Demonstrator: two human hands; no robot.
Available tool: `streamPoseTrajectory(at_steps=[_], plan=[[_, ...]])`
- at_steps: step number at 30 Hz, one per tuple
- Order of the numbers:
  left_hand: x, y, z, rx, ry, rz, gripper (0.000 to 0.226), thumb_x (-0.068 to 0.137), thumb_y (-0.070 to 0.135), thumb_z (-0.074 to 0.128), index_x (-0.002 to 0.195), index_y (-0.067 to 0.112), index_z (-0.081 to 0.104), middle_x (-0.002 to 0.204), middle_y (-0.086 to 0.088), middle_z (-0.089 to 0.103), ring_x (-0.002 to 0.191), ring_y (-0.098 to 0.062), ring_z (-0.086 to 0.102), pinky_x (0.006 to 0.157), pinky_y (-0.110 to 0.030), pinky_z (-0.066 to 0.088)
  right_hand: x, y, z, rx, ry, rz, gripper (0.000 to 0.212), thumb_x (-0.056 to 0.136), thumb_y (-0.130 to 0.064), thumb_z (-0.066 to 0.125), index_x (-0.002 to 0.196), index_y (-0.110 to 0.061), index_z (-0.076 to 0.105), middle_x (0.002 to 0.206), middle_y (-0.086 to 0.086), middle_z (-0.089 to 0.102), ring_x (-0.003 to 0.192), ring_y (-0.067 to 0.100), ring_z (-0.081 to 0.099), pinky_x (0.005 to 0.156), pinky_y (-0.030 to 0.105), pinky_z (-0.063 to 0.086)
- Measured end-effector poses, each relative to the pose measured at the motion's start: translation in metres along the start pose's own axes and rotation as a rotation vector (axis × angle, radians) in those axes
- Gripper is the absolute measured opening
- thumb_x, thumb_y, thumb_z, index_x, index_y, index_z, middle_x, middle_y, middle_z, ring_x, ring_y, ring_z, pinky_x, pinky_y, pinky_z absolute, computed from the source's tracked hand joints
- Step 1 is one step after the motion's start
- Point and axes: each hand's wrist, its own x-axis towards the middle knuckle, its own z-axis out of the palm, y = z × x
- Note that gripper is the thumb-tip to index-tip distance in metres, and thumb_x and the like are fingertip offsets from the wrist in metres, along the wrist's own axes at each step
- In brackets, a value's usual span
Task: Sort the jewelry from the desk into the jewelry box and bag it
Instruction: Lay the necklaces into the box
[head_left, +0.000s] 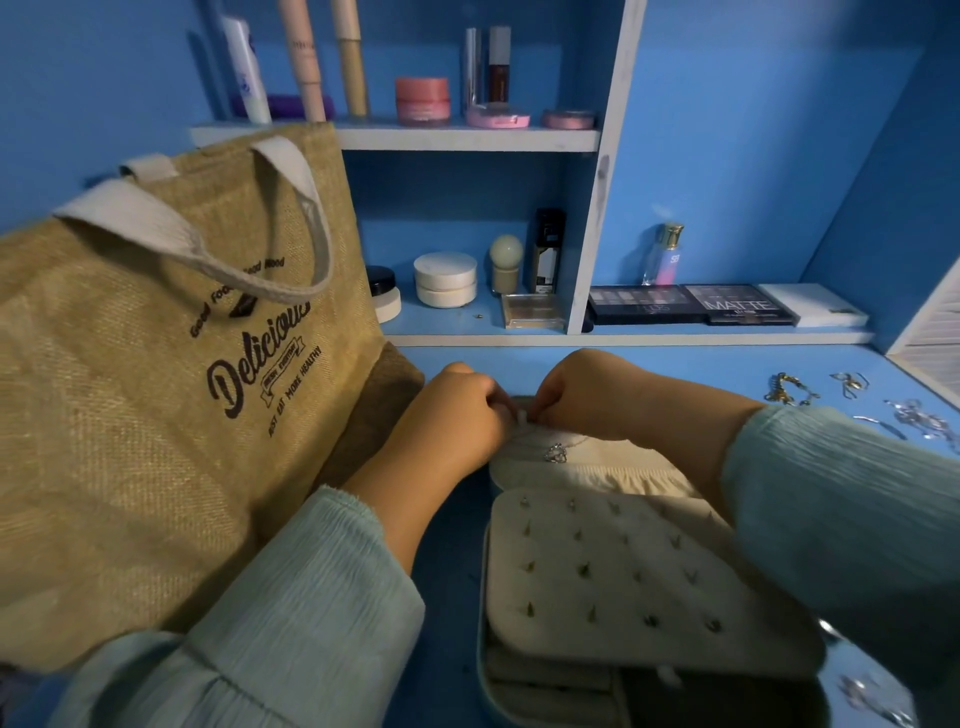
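Fine silver necklace (558, 451) with small sparkling pendant, draped across cream padded lid (582, 470) of open jewelry box (597, 577) on blue desk (675, 364). Probably very light, limp and prone to tangling; chain likely delicate, so best pinched near the clasp end rather than pulled by the pendant. Left hand (457, 410) and right hand (582, 395) close together at far edge of lid, fingertips curled and seemingly pinching the chain's upper end, perhaps fastening it to a hook; exact grip too small to confirm. Pendant hanging just below both hands, between the wrists. Earring panel (623, 577) with studs lying nearer, below the pendant. More loose jewelry (852, 405) scattered well to the right on desk. Burlap tote bag (171, 374) standing just left of left hand, awaiting the box.
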Motion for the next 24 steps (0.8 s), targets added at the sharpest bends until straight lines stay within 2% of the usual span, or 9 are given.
streamPoseTrajectory(at_steps=[3, 6, 12, 18, 21, 22, 24], plan=[[-0.002, -0.002, 0.001, 0.010, -0.001, 0.032, 0.026, 0.092, 0.017, 0.047, 0.100, 0.020, 0.071, 0.110, -0.004, 0.048, 0.099, -0.019, 0.051, 0.081, -0.024, 0.041, -0.009, 0.003, -0.002, 0.051, 0.015, -0.005, 0.025, 0.092, -0.024, 0.053, 0.109, -0.017, 0.070, 0.113, 0.000, 0.063, 0.095, 0.016, 0.056, 0.079, 0.024, 0.044], [-0.003, -0.003, 0.002, 0.030, -0.010, 0.051, 0.025, 0.093, 0.020, 0.047, 0.101, 0.020, 0.071, 0.112, -0.002, 0.047, 0.099, -0.018, 0.051, 0.085, -0.030, 0.045, -0.016, 0.008, 0.001, 0.139, 0.064, 0.002, 0.020, 0.089, -0.020, 0.057, 0.104, -0.024, 0.070, 0.099, -0.006, 0.061, 0.090, 0.016, 0.059, 0.074, 0.021, 0.042], [-0.005, -0.007, 0.003, 0.048, -0.013, 0.088, 0.026, 0.092, 0.023, 0.047, 0.103, 0.018, 0.070, 0.112, 0.000, 0.046, 0.098, -0.016, 0.051, 0.086, -0.029, 0.045, -0.027, 0.018, 0.003, 0.130, 0.116, -0.005, 0.017, 0.087, -0.018, 0.059, 0.098, -0.023, 0.070, 0.079, -0.015, 0.049, 0.082, 0.009, 0.049, 0.075, 0.020, 0.040], [-0.010, -0.011, 0.003, 0.046, 0.005, 0.120, 0.024, 0.091, 0.031, 0.049, 0.099, 0.022, 0.070, 0.099, 0.008, 0.043, 0.091, -0.011, 0.049, 0.079, -0.027, 0.044, -0.042, 0.018, -0.001, 0.011, 0.034, -0.029, 0.020, 0.089, -0.022, 0.055, 0.098, -0.016, 0.072, 0.103, 0.001, 0.067, 0.092, 0.017, 0.060, 0.086, 0.028, 0.050], [-0.011, -0.012, 0.002, 0.056, 0.005, 0.156, 0.023, 0.091, 0.030, 0.050, 0.098, 0.024, 0.071, 0.100, 0.008, 0.044, 0.091, -0.010, 0.048, 0.079, -0.027, 0.044, -0.046, 0.016, 0.001, 0.005, -0.029, -0.054, 0.023, 0.091, -0.018, 0.051, 0.102, -0.022, 0.071, 0.107, -0.003, 0.065, 0.072, 0.009, 0.056, 0.077, 0.022, 0.047], [-0.011, -0.012, 0.002, 0.056, 0.002, 0.165, 0.023, 0.090, 0.030, 0.050, 0.099, 0.024, 0.071, 0.099, 0.009, 0.044, 0.092, -0.010, 0.048, 0.079, -0.027, 0.043, -0.047, 0.016, 0.002, -0.010, -0.046, -0.056, 0.026, 0.091, -0.015, 0.050, 0.105, -0.023, 0.070, 0.109, -0.004, 0.063, 0.073, 0.009, 0.055, 0.076, 0.021, 0.046], [-0.012, -0.013, 0.002, 0.056, -0.006, 0.174, 0.023, 0.090, 0.030, 0.050, 0.099, 0.025, 0.071, 0.098, 0.009, 0.042, 0.093, -0.011, 0.047, 0.079, -0.026, 0.042, -0.047, 0.015, 0.003, -0.059, -0.071, -0.058, 0.030, 0.091, -0.012, 0.048, 0.111, -0.020, 0.067, 0.114, -0.001, 0.062, 0.093, 0.014, 0.057, 0.085, 0.023, 0.047]])
